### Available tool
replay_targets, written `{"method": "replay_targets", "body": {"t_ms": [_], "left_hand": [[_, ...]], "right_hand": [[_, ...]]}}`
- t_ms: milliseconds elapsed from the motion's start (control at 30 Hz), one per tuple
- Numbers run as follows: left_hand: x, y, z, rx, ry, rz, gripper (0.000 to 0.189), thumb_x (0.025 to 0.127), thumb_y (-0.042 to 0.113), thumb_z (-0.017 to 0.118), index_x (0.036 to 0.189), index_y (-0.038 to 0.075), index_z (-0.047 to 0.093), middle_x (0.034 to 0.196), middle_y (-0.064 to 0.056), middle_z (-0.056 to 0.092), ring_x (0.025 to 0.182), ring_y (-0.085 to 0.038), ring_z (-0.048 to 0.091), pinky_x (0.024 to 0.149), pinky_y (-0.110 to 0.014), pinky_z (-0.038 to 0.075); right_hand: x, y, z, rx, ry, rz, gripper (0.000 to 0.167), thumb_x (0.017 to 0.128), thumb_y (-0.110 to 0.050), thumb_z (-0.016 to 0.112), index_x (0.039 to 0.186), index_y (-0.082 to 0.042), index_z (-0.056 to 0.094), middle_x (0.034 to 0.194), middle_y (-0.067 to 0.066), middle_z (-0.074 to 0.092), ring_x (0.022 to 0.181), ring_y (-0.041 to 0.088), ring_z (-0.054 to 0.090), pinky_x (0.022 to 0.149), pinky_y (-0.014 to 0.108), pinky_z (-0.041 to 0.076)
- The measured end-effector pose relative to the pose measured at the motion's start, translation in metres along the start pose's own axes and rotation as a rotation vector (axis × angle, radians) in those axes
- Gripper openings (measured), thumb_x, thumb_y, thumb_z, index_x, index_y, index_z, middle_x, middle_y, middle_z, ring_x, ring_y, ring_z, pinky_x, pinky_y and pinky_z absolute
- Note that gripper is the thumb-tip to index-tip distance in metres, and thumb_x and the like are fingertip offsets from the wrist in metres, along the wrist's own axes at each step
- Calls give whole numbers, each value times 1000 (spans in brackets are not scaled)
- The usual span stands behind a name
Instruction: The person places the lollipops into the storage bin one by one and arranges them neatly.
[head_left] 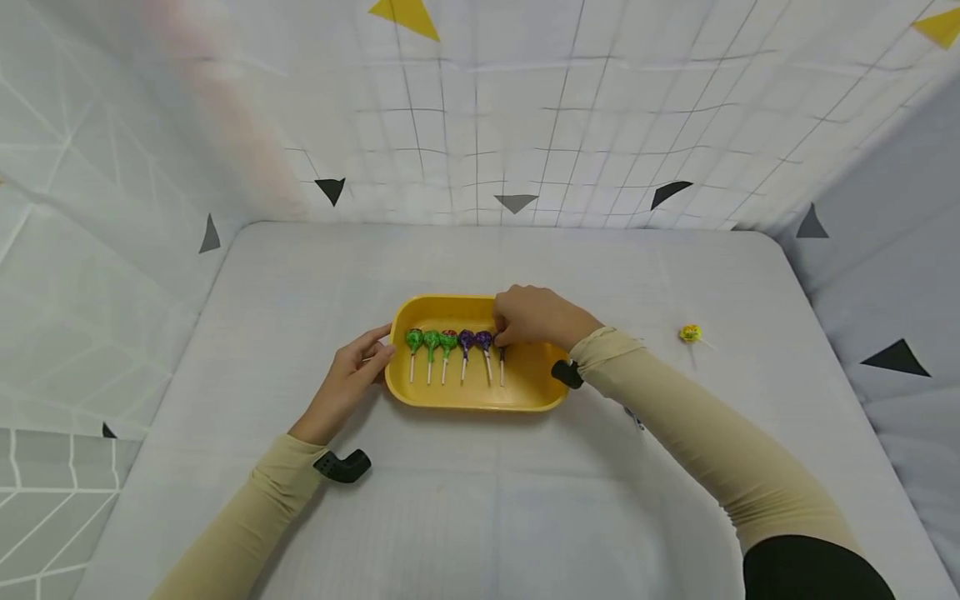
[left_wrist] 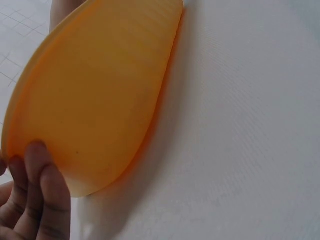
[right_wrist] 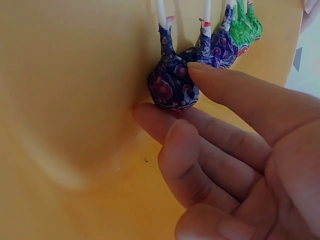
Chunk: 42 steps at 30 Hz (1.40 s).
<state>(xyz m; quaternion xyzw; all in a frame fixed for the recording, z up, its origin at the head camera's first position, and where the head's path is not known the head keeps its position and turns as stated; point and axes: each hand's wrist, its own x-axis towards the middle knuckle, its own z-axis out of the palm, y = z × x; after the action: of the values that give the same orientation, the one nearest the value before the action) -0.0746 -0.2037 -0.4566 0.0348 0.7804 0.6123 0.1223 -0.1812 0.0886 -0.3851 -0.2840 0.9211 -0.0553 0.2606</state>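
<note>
A yellow tray stands on the table with a row of wrapped lollipops inside, sticks toward me. Three have green wrappers; two purple lollipops lie to their right. At the right end of the row, my right hand pinches the head of another purple lollipop between thumb and fingers. In the head view the hand hides most of that head, while its white stick shows below. My left hand grips the left end of the tray, with fingers against its outer wall.
A yellow-wrapped lollipop lies on the white table right of the tray. Under my right forearm, a small wrapped thing is mostly hidden. A grid-patterned cloth wall rises behind the table's far edge.
</note>
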Motion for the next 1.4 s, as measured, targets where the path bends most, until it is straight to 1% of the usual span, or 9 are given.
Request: {"method": "replay_targets", "body": {"t_ms": [133, 467, 733, 900, 1067, 1200, 1400], "left_hand": [[0, -1, 0, 6, 5, -7, 53, 110, 32, 53, 157, 11, 42, 101, -21, 59, 78, -10, 61, 78, -24, 59], [-1, -2, 0, 13, 9, -5, 54, 109, 34, 53, 157, 12, 43, 100, -21, 57, 79, -10, 60, 79, -24, 58], [-1, -3, 0, 18, 12, -11, 53, 109, 34, 53, 157, 12, 43, 100, -20, 58, 79, -10, 60, 79, -24, 59], [-1, -3, 0, 14, 11, -9, 52, 109, 34, 53, 157, 13, 44, 100, -20, 58, 79, -10, 60, 79, -24, 59], [-1, -3, 0, 14, 12, -11, 52, 110, 31, 52, 157, 12, 43, 100, -20, 57, 78, -9, 60, 78, -23, 58], [-1, -2, 1, 13, 14, -14, 53, 110, 33, 53, 157, 11, 43, 100, -19, 57, 78, -9, 59, 78, -23, 58], [-1, 0, 2, 14, 10, -7, 53, 109, 33, 53, 157, 11, 43, 99, -18, 57, 79, -9, 59, 78, -23, 58]], "right_hand": [[0, 0, 0, 2, 1, -1, 21, 94, -33, 77, 94, -12, 73, 90, 2, 70, 75, 16, 60, 62, 26, 47], [-2, 2, -3, -8, -6, 0, 30, 94, -36, 77, 110, -10, 75, 108, 5, 73, 86, 19, 62, 73, 31, 53], [-10, 4, -6, 35, 12, 18, 35, 94, -38, 76, 116, -11, 75, 112, 6, 72, 95, 24, 60, 83, 37, 55], [-18, 8, -10, 58, 24, 16, 37, 95, -39, 74, 118, -11, 76, 116, 7, 72, 102, 25, 60, 91, 42, 55], [-25, 13, -13, 65, 47, 11, 41, 94, -43, 74, 120, -10, 75, 115, 7, 74, 103, 25, 65, 93, 42, 57], [-35, 18, -16, 83, 68, 21, 46, 94, -46, 74, 122, -9, 75, 114, 6, 74, 106, 25, 66, 95, 42, 57], [-49, 29, -15, 106, 81, 21, 41, 95, -40, 74, 121, -9, 74, 110, 5, 75, 104, 24, 67, 94, 44, 56]]}}
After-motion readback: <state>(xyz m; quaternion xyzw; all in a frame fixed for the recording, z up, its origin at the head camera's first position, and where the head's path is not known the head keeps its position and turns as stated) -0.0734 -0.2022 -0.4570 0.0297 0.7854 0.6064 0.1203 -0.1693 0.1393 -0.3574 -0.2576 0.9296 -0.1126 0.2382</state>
